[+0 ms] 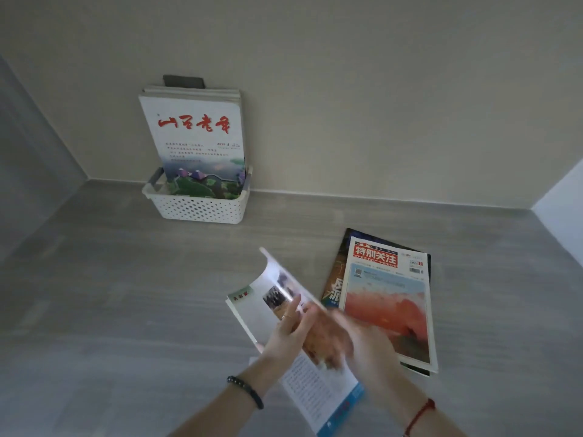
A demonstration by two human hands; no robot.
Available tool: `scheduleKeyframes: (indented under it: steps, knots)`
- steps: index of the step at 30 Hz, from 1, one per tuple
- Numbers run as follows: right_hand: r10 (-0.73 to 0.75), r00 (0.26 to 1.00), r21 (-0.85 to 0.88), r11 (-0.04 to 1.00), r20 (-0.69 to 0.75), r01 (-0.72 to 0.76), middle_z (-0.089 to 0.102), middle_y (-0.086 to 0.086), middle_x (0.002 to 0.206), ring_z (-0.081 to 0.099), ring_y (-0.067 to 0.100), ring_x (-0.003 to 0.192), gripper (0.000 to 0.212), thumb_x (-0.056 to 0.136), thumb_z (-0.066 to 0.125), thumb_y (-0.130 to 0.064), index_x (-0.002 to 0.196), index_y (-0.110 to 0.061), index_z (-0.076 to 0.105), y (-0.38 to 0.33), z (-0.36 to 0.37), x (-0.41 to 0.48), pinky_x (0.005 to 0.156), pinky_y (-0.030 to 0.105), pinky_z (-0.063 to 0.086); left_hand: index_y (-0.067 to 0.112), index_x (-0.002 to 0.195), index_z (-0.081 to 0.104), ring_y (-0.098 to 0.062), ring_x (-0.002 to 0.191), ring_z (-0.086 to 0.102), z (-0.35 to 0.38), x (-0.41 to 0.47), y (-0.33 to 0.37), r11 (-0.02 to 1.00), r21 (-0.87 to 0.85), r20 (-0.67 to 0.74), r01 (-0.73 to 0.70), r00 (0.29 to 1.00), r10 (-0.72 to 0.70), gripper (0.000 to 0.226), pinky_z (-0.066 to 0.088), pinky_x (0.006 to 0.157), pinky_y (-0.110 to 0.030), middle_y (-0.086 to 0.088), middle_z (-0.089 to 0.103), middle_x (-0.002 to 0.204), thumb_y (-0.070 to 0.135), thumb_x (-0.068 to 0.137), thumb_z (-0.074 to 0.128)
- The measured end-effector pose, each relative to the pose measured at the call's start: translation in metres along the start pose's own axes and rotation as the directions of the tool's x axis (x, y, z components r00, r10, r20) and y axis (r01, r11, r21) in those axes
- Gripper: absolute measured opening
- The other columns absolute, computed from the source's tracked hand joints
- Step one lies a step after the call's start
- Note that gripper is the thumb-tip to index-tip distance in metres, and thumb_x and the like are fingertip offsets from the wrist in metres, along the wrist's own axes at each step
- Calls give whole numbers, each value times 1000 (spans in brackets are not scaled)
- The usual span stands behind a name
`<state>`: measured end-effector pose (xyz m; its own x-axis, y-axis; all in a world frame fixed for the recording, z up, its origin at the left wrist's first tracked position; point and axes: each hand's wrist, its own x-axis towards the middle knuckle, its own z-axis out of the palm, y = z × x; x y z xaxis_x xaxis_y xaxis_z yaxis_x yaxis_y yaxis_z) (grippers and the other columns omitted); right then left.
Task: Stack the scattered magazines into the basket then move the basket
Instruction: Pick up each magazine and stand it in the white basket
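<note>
A white perforated basket (195, 207) stands against the back wall with several magazines upright in it; the front one (195, 137) has red calligraphy on a white cover. My left hand (288, 334) and my right hand (367, 345) both grip a magazine (268, 294) lifted off the floor, blurred by motion. Under it a magazine with a blue edge (321, 395) lies flat. To the right, a magazine with a red-orange cover (389, 307) rests on top of a dark one (339, 269).
The floor (126, 294) is grey wood-look, bounded by a beige wall (347, 105) at the back, a grey wall at the left and a white corner (564, 197) at the right.
</note>
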<state>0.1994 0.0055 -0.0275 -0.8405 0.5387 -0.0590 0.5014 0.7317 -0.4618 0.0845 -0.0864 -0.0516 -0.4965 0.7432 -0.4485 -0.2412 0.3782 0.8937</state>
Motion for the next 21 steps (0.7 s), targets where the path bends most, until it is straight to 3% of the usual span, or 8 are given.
scheduleKeyframes:
  steps: [2,3,6,9,11,13,17,21]
  knots:
    - [-119,991,45,992,66,117,64,-14,101,53,-11,71,51,90,49,-26,134,-42,29,-15,3,-9,60,0,41,27,109,50,-3,69,68,2,0,7,998,-39,-79,39,996,-42,43,49,51,-9,8,69,82,58,80,45]
    - [-168,981,116,981,96,157,61,-13,115,55,-10,83,57,89,50,-25,136,-44,23,-21,5,-13,70,2,44,22,102,53,-7,67,68,1,0,8,996,-51,-156,71,985,-78,33,48,50,-10,3,68,82,50,85,46]
    - [-205,963,371,920,173,130,41,-16,139,44,1,121,56,89,50,-30,138,-39,25,-32,5,-16,101,26,42,9,95,54,-27,91,63,-9,1,11,985,-167,-352,35,931,-93,14,53,81,-36,-17,66,103,20,90,48]
    - [0,995,462,886,98,-45,22,-23,139,24,1,130,66,85,45,-48,141,-34,12,-30,-2,-7,109,33,32,7,106,56,-31,94,63,-24,-10,28,943,-319,-298,-93,955,-7,18,52,81,-43,-14,67,99,12,91,48]
    - [84,993,575,810,81,-116,17,-34,129,21,-8,123,70,77,41,-57,137,-40,9,-31,-12,5,104,26,30,10,102,57,-31,90,67,-38,-19,44,902,-405,-205,-150,976,70,16,55,71,-39,-12,70,95,15,87,53]
    - [132,986,729,664,104,-166,30,-38,115,34,-15,110,62,72,43,-58,125,-52,12,-34,-25,21,85,11,41,13,97,60,-28,88,69,-55,-28,61,883,-416,-134,-218,975,178,22,57,68,-36,-9,73,94,23,78,59]
    - [261,963,844,501,64,-192,44,-9,120,44,13,114,79,65,61,-49,133,-37,25,-37,-39,62,90,33,45,24,86,69,-22,91,69,-94,-38,94,867,-368,-99,-335,941,322,18,55,79,-37,-4,74,96,28,71,60]
    - [273,959,812,574,-68,-106,63,-14,96,58,6,93,17,78,66,-22,91,-30,58,-47,-51,92,59,11,49,23,88,67,-28,98,65,-138,-29,111,879,-280,-250,-386,913,321,12,48,90,-46,-4,73,96,22,80,58]
